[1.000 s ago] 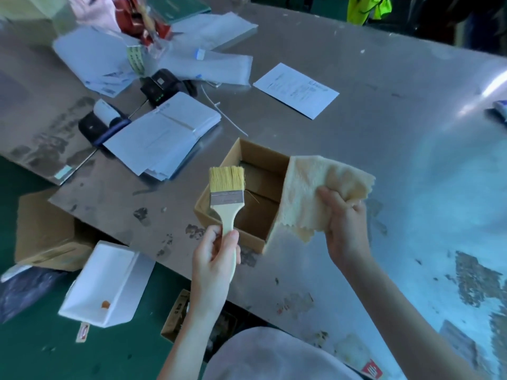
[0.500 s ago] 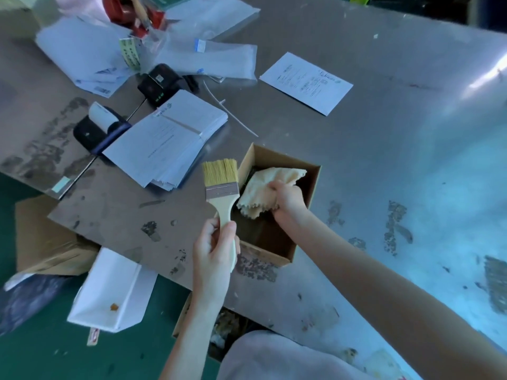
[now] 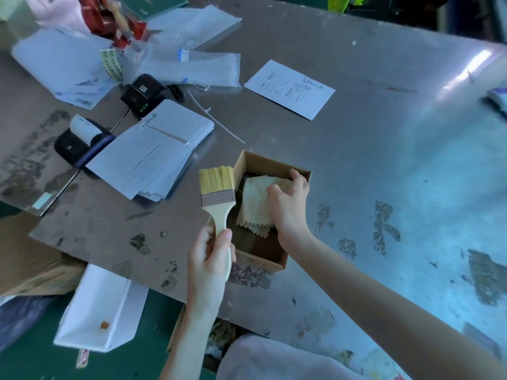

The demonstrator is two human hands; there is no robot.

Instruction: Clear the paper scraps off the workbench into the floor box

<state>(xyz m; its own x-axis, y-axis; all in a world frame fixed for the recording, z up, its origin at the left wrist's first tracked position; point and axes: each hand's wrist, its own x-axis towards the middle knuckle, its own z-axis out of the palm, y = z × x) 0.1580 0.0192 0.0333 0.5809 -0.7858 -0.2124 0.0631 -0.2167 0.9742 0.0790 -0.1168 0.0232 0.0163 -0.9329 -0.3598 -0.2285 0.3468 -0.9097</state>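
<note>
**Brush left, cloth right**

Head view: my left fingers (image 3: 204,244) clamp the pale wooden paintbrush (image 3: 218,187). My right fingers (image 3: 299,178) curl on the yellow cloth (image 3: 253,207) inside the small cardboard box (image 3: 274,160) on the grey metal desk (image 3: 370,165). Brown scrap-filled floor box (image 3: 177,329): under the desk's near edge.

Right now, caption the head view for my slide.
Left hand holds paintbrush; right hand holds yellow cloth inside cardboard box.

Bare forearms (image 3: 370,292) — pale, whitish garment (image 3: 274,360)

The metal workbench (image 3: 384,165) gleams, blotchy; matt cardboard box (image 3: 270,161) (soft cloth (image 3: 255,207) inside), wooden-handled brush (image 3: 218,200).
</note>
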